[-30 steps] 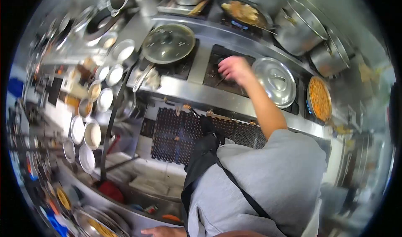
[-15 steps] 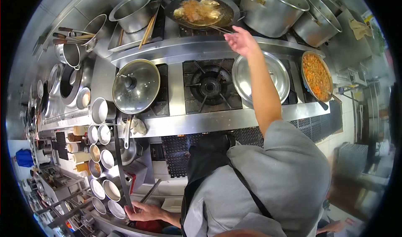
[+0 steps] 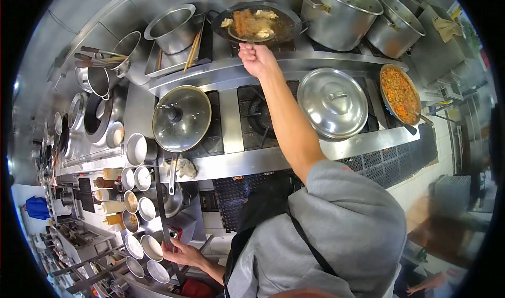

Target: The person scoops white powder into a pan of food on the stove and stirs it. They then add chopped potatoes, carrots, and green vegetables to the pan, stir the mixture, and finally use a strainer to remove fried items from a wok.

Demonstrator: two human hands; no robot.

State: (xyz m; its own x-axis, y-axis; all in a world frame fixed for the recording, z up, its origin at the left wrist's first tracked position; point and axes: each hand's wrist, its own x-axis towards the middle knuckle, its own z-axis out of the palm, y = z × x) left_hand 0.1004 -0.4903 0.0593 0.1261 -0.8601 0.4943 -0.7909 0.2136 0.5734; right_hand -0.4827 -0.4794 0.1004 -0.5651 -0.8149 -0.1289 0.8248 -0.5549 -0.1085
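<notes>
My right hand (image 3: 255, 59) is closed at the near rim of a dark wok (image 3: 292, 31), around the handle of what looks like a metal skimmer (image 3: 258, 39). The skimmer's rounded rim sits low in the wok's oil. Golden-brown fried pieces (image 3: 250, 22) float there in bubbling oil. Down at the left, my left hand (image 3: 184, 255) is open, its fingers spread beside a dark metal rail (image 3: 164, 214). Metal tubs (image 3: 152, 248) of pale contents stand just beyond those fingers.
A glass-lidded pan (image 3: 182, 119), a burner (image 3: 258, 114) and a steel-lidded pot (image 3: 332, 103) line the near stove. Tall stockpots (image 3: 336, 22) stand right of the wok. A pan of chopped orange food (image 3: 399, 93) is at the right. Another person's hand (image 3: 427, 282) shows bottom right.
My right hand has moved left along the wok's near rim with the skimmer, and the fried pieces have shifted apart. My left hand has come off the rail and opened. The view has shifted slightly.
</notes>
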